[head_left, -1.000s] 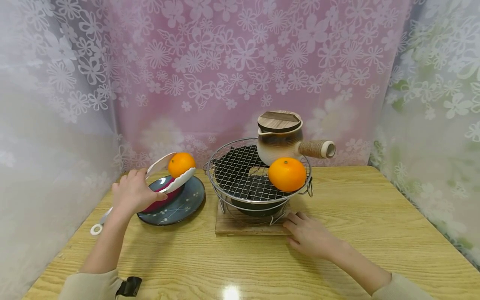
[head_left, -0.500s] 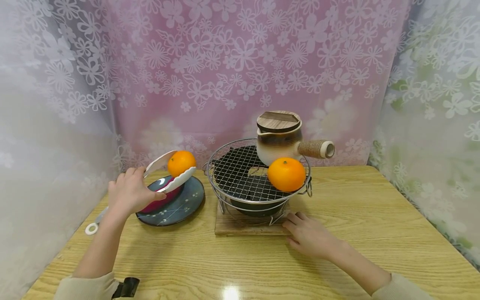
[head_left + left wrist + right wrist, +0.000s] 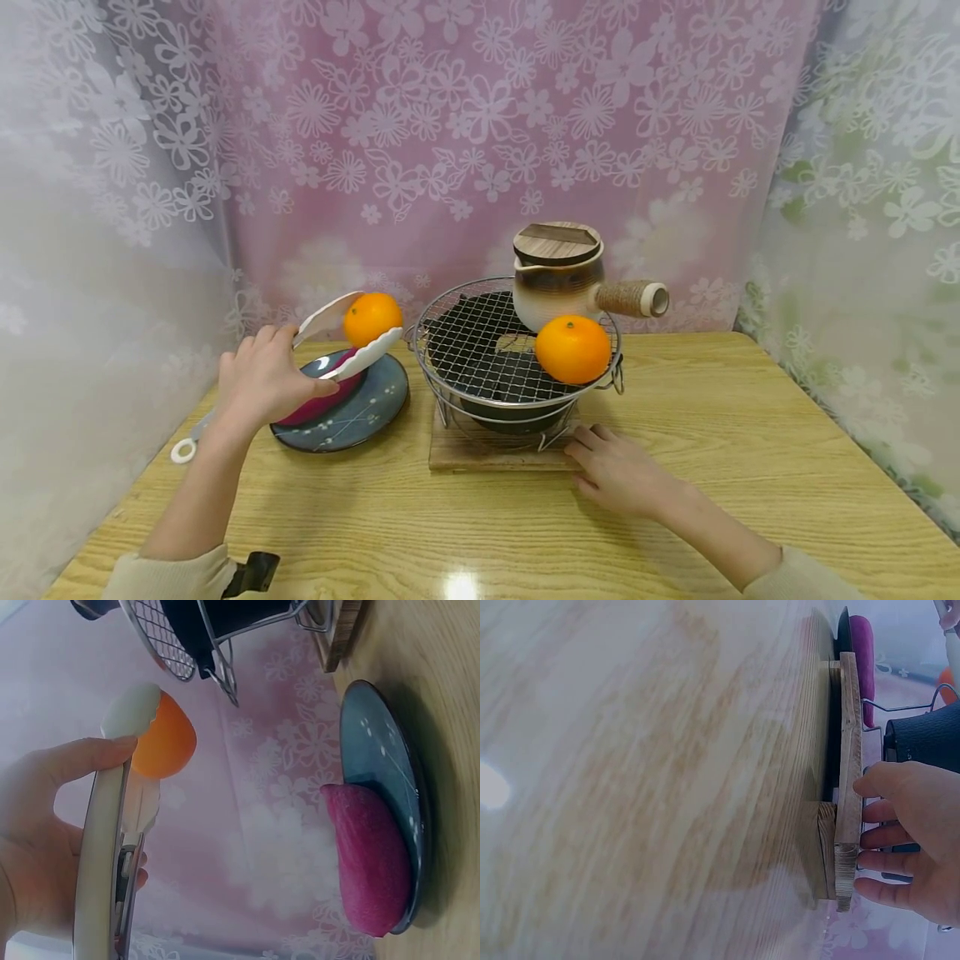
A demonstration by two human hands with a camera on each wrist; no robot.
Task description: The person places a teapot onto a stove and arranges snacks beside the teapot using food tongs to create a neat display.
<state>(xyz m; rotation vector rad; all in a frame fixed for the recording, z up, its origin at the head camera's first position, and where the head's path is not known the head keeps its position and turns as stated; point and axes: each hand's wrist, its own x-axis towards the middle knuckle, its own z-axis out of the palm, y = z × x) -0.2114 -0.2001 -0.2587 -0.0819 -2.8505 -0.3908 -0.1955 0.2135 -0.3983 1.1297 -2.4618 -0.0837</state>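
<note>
My left hand (image 3: 262, 379) grips a pair of tongs (image 3: 367, 355) with white scalloped tips. Between those tips an orange (image 3: 373, 320) is held up above a dark blue plate (image 3: 386, 400). On the plate lies a purple sweet potato (image 3: 367, 862), partly hidden by the hand in the head view. My right hand (image 3: 618, 471) rests at the right front corner of a wooden board (image 3: 495, 460). In the right wrist view its fingertips touch the board, fingers extended. The board carries a round stove with a wire grill (image 3: 480, 367) on top.
A second orange (image 3: 572, 350) sits on the grill's right front. Behind it stands a clay pot (image 3: 555, 292) with a wooden lid and a twine-wrapped side handle (image 3: 626, 297) sticking out past the grill. Flowered curtains (image 3: 465, 125) enclose the wooden table (image 3: 712, 400) at back and sides.
The tongs with the orange first shift slightly left, then rise a little and move right toward the grill. The right hand stays at the board.
</note>
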